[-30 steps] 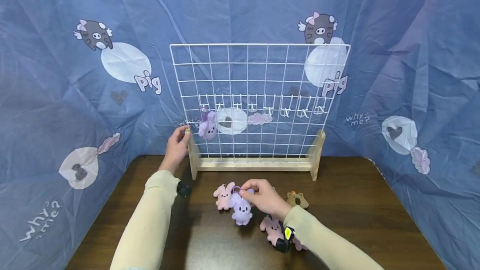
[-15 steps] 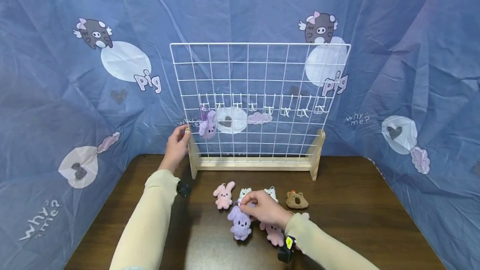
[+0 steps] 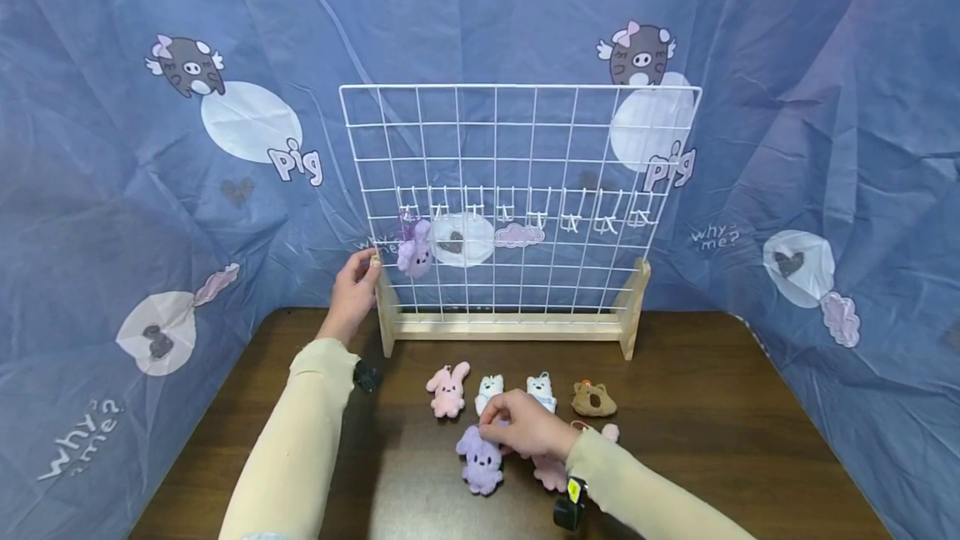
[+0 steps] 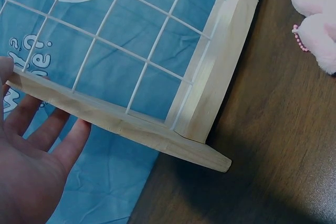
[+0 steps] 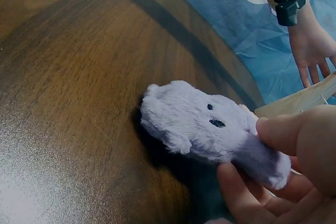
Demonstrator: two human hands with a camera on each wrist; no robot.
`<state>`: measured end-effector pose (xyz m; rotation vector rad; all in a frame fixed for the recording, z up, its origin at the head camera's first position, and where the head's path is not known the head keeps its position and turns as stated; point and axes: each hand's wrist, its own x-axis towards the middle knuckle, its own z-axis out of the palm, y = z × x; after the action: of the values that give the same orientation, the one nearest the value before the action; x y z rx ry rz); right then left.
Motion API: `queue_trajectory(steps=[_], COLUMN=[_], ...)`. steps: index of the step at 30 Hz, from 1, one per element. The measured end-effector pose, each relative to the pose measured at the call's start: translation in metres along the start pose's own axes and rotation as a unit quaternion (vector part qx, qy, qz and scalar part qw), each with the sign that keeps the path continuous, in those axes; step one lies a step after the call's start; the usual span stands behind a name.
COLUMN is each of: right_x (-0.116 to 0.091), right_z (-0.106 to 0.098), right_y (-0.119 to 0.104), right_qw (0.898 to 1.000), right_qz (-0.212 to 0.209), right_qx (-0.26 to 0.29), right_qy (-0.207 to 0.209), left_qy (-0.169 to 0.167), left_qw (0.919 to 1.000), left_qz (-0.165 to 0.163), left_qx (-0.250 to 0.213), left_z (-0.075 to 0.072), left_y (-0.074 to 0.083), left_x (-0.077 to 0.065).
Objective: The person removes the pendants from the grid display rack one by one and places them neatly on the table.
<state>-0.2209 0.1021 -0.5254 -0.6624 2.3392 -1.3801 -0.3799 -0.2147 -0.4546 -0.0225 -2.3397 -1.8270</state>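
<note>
A purple plush keychain with small black eyes is low over the dark table. My right hand pinches it by the head end; in the right wrist view the thumb presses from above, with fingers beneath the floppy ear. Whether its body touches the table, I cannot tell. At the back, my left hand holds the wooden side post of a white wire grid rack, thumb in front and fingers behind. A purple plush bunny hangs from the rack's leftmost hook.
White hooks line the grid. Before the rack lie a pink bunny, two white plush toys and a brown plush. Pink plush shows partly under my right forearm. Blue patterned cloth surrounds the table.
My right hand has brought the purple plush keychain down and toward me, uncovering the two white plush toys. My left hand stays on the post.
</note>
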Motion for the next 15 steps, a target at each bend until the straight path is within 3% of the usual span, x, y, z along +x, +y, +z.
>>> queue_trajectory(steps=[15], right_x=[-0.0028], right_z=[-0.0015], right_y=[-0.0078], right_qw=[0.998], right_qz=[-0.002], right_qx=[-0.062], right_qy=[-0.025], left_qy=[-0.003], left_qw=[1.0000], left_qz=[-0.002], left_qx=[-0.007], left_z=[-0.0004], left_y=[0.0008], left_x=[0.0002])
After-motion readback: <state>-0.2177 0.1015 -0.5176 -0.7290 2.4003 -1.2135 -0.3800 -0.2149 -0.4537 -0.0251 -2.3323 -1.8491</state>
